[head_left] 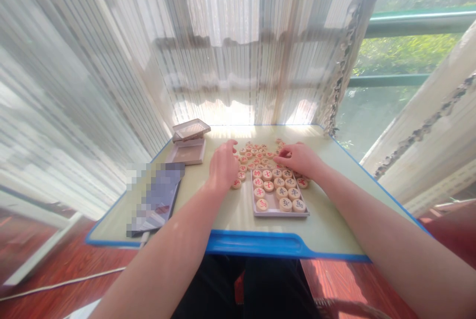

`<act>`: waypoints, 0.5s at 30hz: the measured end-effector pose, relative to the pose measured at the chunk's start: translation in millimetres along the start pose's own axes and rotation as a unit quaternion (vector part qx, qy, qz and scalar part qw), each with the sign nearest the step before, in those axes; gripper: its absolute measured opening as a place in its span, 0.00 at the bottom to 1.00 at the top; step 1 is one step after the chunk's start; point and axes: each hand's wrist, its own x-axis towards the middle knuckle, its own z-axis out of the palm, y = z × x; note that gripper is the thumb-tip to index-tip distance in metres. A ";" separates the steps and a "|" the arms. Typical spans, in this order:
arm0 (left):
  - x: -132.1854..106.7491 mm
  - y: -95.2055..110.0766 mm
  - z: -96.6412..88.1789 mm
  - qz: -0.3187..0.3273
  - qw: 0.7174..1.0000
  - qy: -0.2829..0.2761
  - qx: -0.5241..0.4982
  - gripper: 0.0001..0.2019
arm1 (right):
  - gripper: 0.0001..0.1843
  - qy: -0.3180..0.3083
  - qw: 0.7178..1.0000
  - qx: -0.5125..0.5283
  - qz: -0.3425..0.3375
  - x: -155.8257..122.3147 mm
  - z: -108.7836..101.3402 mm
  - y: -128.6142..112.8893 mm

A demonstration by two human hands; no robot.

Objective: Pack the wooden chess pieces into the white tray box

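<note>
Several round wooden chess pieces with red and dark characters lie scattered on a pale green table with a blue rim. A shallow white tray in front of them holds more pieces in rows. My left hand rests palm down at the left edge of the loose pieces, fingers curled toward them. My right hand lies at the tray's far right corner, fingertips pinched among the pieces; what it holds I cannot make out.
Two shallow box parts sit stacked at the table's back left. A dark flat item lies near the left front corner. Sheer curtains hang behind the table, a window to the right. Red wooden floor lies below.
</note>
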 end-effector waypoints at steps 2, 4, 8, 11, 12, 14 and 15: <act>0.2 -1.4 0.7 -0.005 1.000 0.005 0.005 0.24 | 0.16 -0.015 0.999 0.010 0.030 1.9 -1.9 3.4; -0.3 -2.5 0.8 -0.002 1.000 0.003 0.006 0.22 | 0.15 -0.020 0.999 0.020 0.046 1.4 -3.6 7.5; -1.9 -1.9 -0.7 0.004 1.000 0.005 -0.006 0.25 | 0.14 -0.008 0.999 0.012 0.050 -2.1 -6.1 11.3; -2.6 -0.3 -1.9 0.008 1.000 0.009 -0.013 0.26 | 0.14 -0.005 0.998 0.006 0.061 -3.7 -7.6 9.3; -2.8 0.2 -2.0 0.008 1.000 0.009 -0.016 0.25 | 0.15 -0.004 0.998 0.004 0.067 -3.9 -7.9 8.2; -3.0 1.2 -1.7 0.007 1.000 0.012 -0.020 0.25 | 0.16 0.000 0.997 -0.002 0.080 -4.2 -7.5 6.1; -3.1 1.7 -1.4 0.007 1.000 0.012 -0.023 0.24 | 0.17 0.001 0.996 -0.006 0.085 -4.2 -6.8 5.3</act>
